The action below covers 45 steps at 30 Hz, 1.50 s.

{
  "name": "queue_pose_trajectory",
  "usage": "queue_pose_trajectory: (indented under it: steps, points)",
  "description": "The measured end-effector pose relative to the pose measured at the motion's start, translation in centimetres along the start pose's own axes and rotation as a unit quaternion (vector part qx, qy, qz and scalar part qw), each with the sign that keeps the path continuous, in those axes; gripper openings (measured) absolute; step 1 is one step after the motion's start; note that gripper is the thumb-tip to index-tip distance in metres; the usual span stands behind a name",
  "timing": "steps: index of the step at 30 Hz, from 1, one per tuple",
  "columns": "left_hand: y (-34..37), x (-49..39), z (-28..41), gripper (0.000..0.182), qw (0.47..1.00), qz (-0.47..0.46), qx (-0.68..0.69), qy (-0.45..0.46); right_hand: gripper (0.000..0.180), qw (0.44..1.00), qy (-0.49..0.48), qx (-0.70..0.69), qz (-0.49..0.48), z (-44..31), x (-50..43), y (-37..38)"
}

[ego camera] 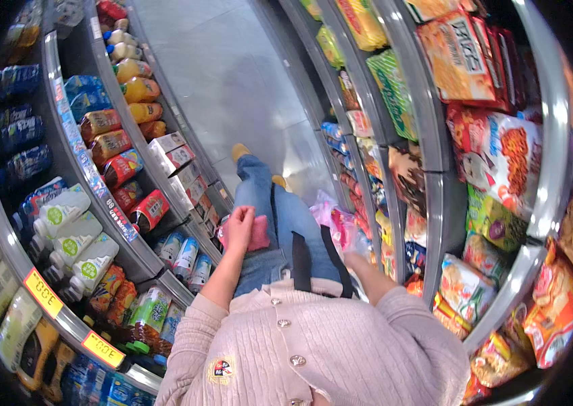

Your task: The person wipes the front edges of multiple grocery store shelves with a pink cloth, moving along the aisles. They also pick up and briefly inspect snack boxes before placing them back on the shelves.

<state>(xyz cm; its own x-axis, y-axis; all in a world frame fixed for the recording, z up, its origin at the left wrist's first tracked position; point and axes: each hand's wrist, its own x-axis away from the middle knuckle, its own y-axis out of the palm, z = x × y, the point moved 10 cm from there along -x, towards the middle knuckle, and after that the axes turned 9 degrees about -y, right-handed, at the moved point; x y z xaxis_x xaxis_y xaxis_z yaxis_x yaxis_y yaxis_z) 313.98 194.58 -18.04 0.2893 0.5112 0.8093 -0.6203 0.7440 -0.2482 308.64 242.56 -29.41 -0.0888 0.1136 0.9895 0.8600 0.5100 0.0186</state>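
Observation:
My left hand (240, 223) is closed in front of my left thigh, with a pink cloth or soft pouch (260, 233) held at it and showing on both sides of the fist. On the other side, my right hand (355, 260) hangs low beside my thigh, small and blurred, its fingers not clearly visible. Against or just beyond it is a thin pink and whitish plastic bag (336, 223); whether my fingers grip it does not show. Two black straps (300, 261) hang over my jeans, below a ribbed beige cardigan (337, 335).
Store shelving lines both sides of a grey tiled aisle floor (215, 66). The left shelves hold bottled drinks (66, 205) and small boxes (172, 147), with yellow price tags (43, 293) on a shelf edge. Bagged snacks (499, 157) and biscuit packs (459, 56) fill the right shelves.

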Motion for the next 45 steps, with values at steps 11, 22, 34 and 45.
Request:
queue_pose_trajectory:
  steps: [11, 22, 34, 45]
  points:
    - [-4.2, -11.0, 15.4, 0.021, 0.991, -0.040, 0.124, 0.031, 0.034, 0.923, -0.151, -0.088, 0.343, -16.7, 9.2, -33.6]
    - [-15.2, -17.4, 39.7, 0.018, 0.950, -0.042, 0.273, 0.148, 0.033, 0.919, -0.148, -0.093, 0.354, -21.9, 9.1, -54.0]
    - [-24.6, -28.1, 53.6, 0.017, 0.949, 0.066, 0.266, 0.158, 0.031, 0.899, -0.230, -0.071, 0.365, -33.7, 4.2, -81.5]
    - [-31.3, -34.7, 74.2, 0.032, 0.871, 0.030, 0.449, 0.196, 0.061, 0.846, -0.491, -0.164, 0.130, -72.0, 20.0, -104.9]
